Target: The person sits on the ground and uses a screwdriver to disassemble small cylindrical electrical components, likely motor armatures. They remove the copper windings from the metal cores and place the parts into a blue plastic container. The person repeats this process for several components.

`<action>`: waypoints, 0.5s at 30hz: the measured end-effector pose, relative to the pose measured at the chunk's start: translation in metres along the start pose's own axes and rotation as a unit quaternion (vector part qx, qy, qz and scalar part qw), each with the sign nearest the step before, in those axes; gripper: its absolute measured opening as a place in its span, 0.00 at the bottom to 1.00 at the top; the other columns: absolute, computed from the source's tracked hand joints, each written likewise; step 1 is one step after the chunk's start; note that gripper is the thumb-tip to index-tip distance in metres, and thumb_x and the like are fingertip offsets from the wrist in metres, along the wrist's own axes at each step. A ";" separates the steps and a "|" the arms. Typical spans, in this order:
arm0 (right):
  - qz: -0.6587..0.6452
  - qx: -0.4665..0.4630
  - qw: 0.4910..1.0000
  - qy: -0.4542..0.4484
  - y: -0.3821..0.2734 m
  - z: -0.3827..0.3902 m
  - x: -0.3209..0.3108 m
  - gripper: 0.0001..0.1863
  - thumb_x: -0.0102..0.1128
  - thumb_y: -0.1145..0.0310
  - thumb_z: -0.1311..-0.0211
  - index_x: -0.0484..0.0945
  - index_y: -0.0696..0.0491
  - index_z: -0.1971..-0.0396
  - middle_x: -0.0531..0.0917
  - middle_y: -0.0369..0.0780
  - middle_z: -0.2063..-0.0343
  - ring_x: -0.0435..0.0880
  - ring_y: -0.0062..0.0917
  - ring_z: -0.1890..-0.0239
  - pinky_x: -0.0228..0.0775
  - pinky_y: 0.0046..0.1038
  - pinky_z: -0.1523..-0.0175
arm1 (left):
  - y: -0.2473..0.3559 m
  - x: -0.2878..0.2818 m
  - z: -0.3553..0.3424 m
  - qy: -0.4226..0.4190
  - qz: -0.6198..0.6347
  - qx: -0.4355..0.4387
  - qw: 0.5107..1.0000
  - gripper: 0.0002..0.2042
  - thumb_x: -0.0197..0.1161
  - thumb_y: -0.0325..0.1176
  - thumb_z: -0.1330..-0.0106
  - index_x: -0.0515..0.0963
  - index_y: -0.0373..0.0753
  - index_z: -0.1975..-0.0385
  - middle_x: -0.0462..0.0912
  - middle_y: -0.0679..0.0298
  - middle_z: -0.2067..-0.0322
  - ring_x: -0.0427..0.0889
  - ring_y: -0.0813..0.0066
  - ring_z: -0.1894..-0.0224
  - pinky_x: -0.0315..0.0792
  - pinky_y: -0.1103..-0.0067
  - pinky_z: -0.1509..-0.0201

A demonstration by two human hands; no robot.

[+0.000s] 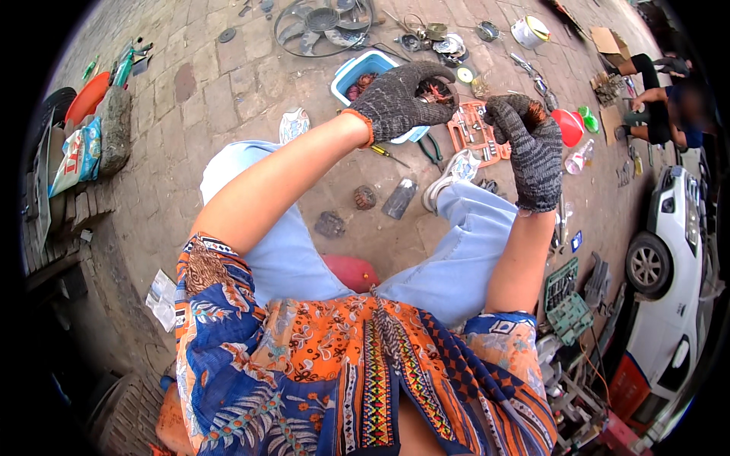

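Observation:
My left hand (399, 99), in a dark grey knitted glove with an orange cuff, is closed around a ring-shaped motor part (454, 95) with reddish copper windings inside. Just below that hand is a light blue basin (344, 79) with coppery, reddish pieces in it. My right hand (532, 148), also gloved, is raised to the right with its fingers curled in. Something coppery brown (537, 112) shows at those fingers, too small to name. An orange socket set case (471, 135) lies open on the ground between my hands.
Pliers (432, 149), a screwdriver (389, 156) and a round wound part (365, 197) lie between my feet. A fan (322, 21) lies beyond the basin. On the right are a red bowl (568, 127), a green tool case (569, 304), a white car (673, 281) and another person (646, 114).

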State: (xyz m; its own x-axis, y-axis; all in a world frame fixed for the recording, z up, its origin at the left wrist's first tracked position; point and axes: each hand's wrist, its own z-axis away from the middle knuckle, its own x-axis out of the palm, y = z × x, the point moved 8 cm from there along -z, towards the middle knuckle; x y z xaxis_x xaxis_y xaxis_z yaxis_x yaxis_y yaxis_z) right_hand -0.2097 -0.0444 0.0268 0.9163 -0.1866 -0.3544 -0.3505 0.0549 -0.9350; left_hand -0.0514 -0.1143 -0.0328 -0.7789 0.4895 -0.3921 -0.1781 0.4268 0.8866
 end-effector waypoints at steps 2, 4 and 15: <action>-0.041 0.014 0.998 0.037 0.007 -0.003 -0.008 0.10 0.59 0.69 0.42 0.81 0.59 0.64 0.84 0.37 0.71 0.80 0.18 0.68 0.70 0.20 0.61 | 0.006 -0.001 -0.002 -0.034 0.024 0.015 0.999 0.24 0.65 0.36 0.44 0.72 0.41 0.46 0.80 0.64 0.61 0.77 0.78 0.59 0.72 0.78 0.53; -0.084 0.031 0.995 0.053 0.014 -0.009 -0.019 0.11 0.58 0.70 0.41 0.80 0.61 0.62 0.83 0.38 0.69 0.81 0.21 0.65 0.72 0.21 0.58 | 0.018 0.003 -0.002 -0.112 0.086 0.034 0.989 0.23 0.65 0.34 0.43 0.71 0.40 0.46 0.79 0.65 0.59 0.77 0.79 0.58 0.72 0.78 0.53; -0.172 0.026 0.985 -0.009 0.004 -0.001 0.004 0.10 0.54 0.75 0.42 0.79 0.61 0.63 0.82 0.40 0.67 0.80 0.21 0.66 0.71 0.21 0.57 | 0.010 0.019 0.005 -0.104 -0.017 0.091 0.990 0.36 0.66 0.30 0.49 0.60 0.42 0.37 0.70 0.60 0.44 0.72 0.73 0.45 0.66 0.74 0.40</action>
State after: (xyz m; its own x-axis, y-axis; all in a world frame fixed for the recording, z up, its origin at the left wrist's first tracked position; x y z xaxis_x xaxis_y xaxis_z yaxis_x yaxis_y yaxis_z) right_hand -0.2079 -0.0457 0.0221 0.9824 -0.1860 -0.0166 -0.0092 0.0410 -0.9991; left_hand -0.0649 -0.0968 -0.0324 -0.6298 0.6114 -0.4792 -0.0753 0.5659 0.8210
